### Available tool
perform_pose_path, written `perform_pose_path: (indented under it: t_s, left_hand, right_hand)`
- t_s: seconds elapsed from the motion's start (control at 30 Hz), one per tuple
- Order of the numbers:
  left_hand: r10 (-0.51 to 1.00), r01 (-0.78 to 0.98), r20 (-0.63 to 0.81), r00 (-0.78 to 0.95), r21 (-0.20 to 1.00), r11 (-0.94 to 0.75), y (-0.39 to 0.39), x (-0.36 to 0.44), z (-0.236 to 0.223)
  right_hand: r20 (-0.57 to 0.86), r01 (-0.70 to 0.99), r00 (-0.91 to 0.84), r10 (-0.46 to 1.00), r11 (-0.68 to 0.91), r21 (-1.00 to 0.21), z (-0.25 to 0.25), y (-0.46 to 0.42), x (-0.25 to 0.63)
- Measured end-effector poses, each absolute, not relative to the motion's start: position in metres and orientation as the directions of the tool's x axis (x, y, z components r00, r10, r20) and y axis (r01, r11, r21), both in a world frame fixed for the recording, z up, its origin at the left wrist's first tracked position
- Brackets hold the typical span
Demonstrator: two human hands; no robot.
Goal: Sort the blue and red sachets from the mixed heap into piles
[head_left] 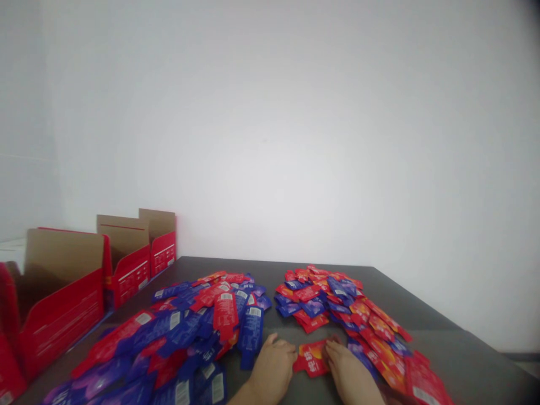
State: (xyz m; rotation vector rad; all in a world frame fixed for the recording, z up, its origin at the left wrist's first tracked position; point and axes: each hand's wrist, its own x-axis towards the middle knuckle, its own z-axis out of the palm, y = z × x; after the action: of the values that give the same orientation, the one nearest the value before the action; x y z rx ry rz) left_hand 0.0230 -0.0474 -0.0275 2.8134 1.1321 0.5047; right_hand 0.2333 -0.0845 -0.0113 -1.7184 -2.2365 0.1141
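Observation:
Between my two hands, low in the view, is a red sachet (313,358) with an orange patch and white print, its printed face up. My left hand (272,368) has its fingers curled at the sachet's left end. The right end is pinched by my right hand (348,371), whose fingertips partly cover it. To the left spreads a large pile of blue and red sachets (185,332), many with white barcodes showing. A second mixed pile of sachets (337,301) runs from the table's far middle down past my right hand.
Red cardboard boxes with raised brown flaps stand in a row along the left edge, among them a near box (63,304), a middle box (130,275) and a far box (163,247). The dark table (447,337) ends at a white wall (295,140).

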Motion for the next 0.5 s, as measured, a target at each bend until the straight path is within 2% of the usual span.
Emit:
perform_pose_path:
  t_s: [0.23,0.37,0.5]
  left_hand:
    - [0.691,0.647,0.258,0.675,0.243,-0.723,-0.053,0.019,-0.021]
    - [0.692,0.645,0.252,0.676,0.251,-0.722,-0.051,0.019,-0.022]
    - [0.686,0.643,0.252,0.682,0.241,-0.727,-0.051,0.020,-0.021]
  right_hand:
    - [0.241,0.933,-0.239,0.941,0.291,-0.211,-0.016,-0.080,0.198]
    - [0.226,0.920,-0.291,0.930,0.336,-0.199,-0.024,-0.094,0.208]
    - [0.233,0.952,-0.183,0.955,0.231,-0.199,-0.028,-0.095,0.238]
